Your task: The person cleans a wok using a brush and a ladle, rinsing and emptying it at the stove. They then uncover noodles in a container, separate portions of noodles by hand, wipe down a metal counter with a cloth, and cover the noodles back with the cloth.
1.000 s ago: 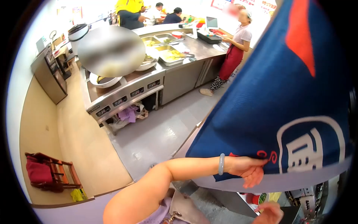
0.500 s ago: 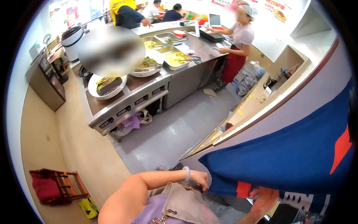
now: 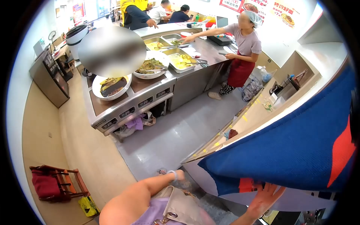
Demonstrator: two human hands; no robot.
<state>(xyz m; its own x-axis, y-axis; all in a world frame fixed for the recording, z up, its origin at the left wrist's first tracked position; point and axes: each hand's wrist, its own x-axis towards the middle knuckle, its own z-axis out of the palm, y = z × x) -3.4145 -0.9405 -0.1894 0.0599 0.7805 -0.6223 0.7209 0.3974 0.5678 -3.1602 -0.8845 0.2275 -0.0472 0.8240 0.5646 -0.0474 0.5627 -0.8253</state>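
Observation:
A blue door curtain [image 3: 277,153] with red patches hangs across the right side of the view. Against its lower edge lies my right hand [image 3: 265,198], fingers spread and touching the cloth. My left hand [image 3: 180,175], with a pale bracelet [image 3: 173,175] at the wrist, is apart from the curtain, to its left. Its fingers are too small and turned away to make out. Below it show my beige apron [image 3: 176,204] and purple top.
A steel counter [image 3: 140,107] holds a white bowl [image 3: 101,96] and several food trays. Behind it, a co-worker in a red apron [image 3: 239,73] reaches toward the trays. A shelf [image 3: 243,122] runs along the right. A wooden chair [image 3: 67,183] stands lower left.
My left hand has moved left, away from the curtain's edge. My right hand has spread its fingers against the cloth, whose lower edge sits a little higher. The co-worker's arm now stretches over the trays.

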